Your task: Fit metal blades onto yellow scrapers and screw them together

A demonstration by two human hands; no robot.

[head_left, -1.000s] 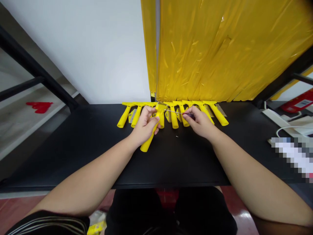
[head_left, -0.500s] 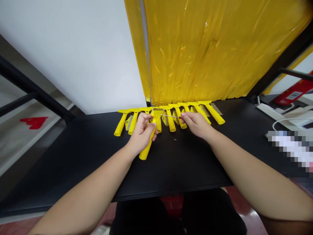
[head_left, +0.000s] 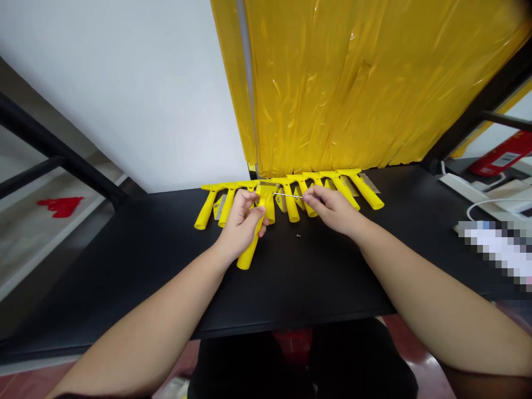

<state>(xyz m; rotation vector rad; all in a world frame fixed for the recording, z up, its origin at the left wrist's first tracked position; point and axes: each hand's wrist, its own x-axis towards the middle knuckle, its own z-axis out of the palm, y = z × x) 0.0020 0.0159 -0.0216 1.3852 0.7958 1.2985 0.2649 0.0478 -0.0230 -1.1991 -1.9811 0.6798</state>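
Observation:
My left hand (head_left: 246, 221) is closed around a yellow scraper (head_left: 250, 252), its hollow handle pointing down toward me and its head with a metal blade edge facing up. In my right hand (head_left: 328, 204) is a thin screwdriver (head_left: 290, 195), pinched between the fingers. The shaft points left and its tip is at the scraper's head; whether it sits in a screw is too small to tell. Behind both hands several more yellow scrapers (head_left: 366, 191) lie in a row, some with metal blades showing. A tiny screw (head_left: 298, 235) rests on the black table between my forearms.
The black tabletop (head_left: 324, 277) ends in front of my knees. Yellow plastic sheeting (head_left: 316, 88) and a white panel (head_left: 137, 94) stand behind it. At right are a white power strip (head_left: 469, 194), a cable and a red package (head_left: 502, 155). Black frame bars flank both sides.
My right hand has shifted slightly left, and its fingers now cover the screwdriver's red handle. The scraper's head has turned so its blade edge shows more clearly.

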